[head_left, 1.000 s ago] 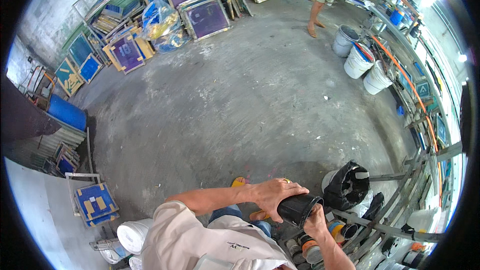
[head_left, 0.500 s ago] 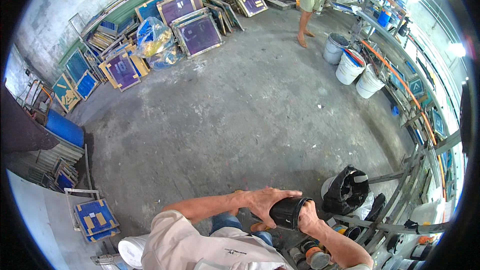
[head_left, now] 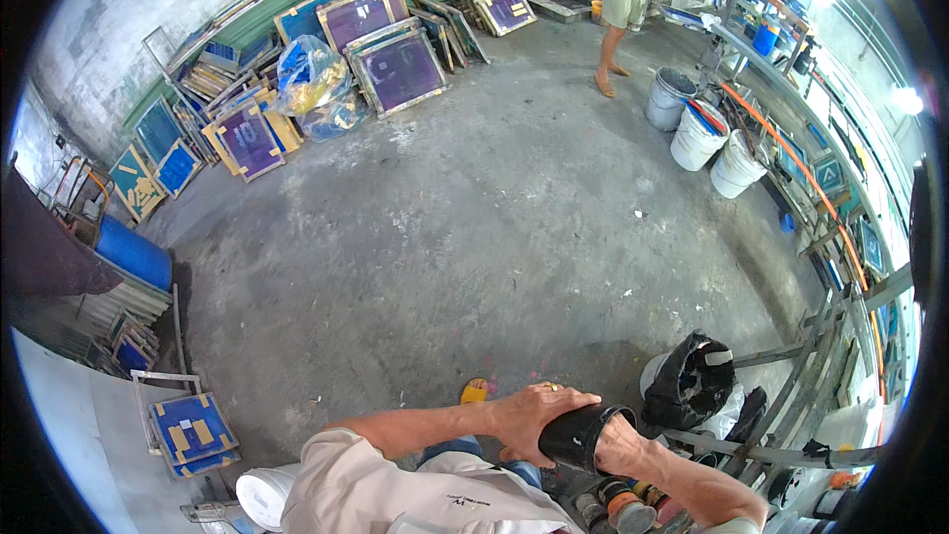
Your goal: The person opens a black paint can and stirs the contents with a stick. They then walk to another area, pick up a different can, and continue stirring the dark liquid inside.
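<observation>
A black cylindrical container is tilted on its side in front of my body, its mouth turned to the right. My left hand is wrapped round its outside, closed on it. At the mouth, my right hand reaches inside past the rim. The fingers of that hand are hidden in the container, so what they hold, if anything, does not show. Below the container, several cans with stained lids stand on the floor near my feet.
A bin lined with a black bag stands to the right, beside a metal rack. A white bucket is at lower left. Framed screens lean along the far wall. Several pails and a standing person are at far right.
My right hand has gone deeper into the black container, and its fingers are now out of sight. The container has shifted slightly and its mouth faces further right.
</observation>
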Available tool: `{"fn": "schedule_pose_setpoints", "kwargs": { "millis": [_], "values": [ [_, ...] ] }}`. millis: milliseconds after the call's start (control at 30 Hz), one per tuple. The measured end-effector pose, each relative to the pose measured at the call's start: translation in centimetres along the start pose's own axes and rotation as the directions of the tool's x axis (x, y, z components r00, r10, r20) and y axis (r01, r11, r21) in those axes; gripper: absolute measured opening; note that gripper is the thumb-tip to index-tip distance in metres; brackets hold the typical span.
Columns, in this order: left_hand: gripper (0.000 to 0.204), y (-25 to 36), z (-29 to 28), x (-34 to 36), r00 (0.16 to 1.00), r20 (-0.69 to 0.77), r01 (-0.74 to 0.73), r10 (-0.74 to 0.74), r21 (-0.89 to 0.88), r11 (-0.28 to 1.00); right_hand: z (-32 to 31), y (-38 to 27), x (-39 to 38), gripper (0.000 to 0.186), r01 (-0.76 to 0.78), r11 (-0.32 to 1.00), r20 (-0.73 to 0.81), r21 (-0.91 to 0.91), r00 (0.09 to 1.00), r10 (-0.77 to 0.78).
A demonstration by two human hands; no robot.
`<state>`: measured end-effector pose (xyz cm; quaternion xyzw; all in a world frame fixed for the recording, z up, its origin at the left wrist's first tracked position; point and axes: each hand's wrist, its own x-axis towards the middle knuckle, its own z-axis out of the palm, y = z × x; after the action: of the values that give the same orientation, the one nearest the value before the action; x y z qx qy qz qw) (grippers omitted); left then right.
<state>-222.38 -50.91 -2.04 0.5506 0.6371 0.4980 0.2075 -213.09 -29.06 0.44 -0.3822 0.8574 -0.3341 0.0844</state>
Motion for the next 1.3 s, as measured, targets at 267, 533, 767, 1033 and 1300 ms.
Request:
{"fn": "schedule_pose_setpoints", "kwargs": {
  "millis": [267,533,767,1033,1300],
  "values": [
    [0.108,0.0,-0.8,0.7,0.996,0.001,-0.084,0.085,-0.113,0.990,0.4,-0.4,0.1,0.030,-0.132,0.970,0.112,0.203,0.988,0.111],
    [0.106,-0.2,-1.7,1.4,0.999,-0.015,0.049,-0.049,-0.043,0.998,-3.1,-0.8,0.9,0.028,-0.287,0.915,-0.173,0.282,0.923,0.343],
    [0.108,-0.6,-2.0,1.9,0.999,0.011,-0.041,0.041,0.045,0.998,-1.6,-1.7,0.4,0.037,-0.175,0.971,-0.280,0.165,0.935,0.217],
    [0.106,-1.2,-2.4,2.2,0.992,0.123,-0.020,0.034,-0.119,0.993,-0.9,-0.3,0.0,0.041,-0.283,0.874,-0.092,0.395,0.935,0.344],
    [0.109,-1.3,-1.5,1.7,0.987,0.163,0.029,-0.005,-0.149,0.988,1.9,0.8,-1.0,0.065,-0.388,0.434,0.137,0.813,0.852,0.505]
  ]
}}
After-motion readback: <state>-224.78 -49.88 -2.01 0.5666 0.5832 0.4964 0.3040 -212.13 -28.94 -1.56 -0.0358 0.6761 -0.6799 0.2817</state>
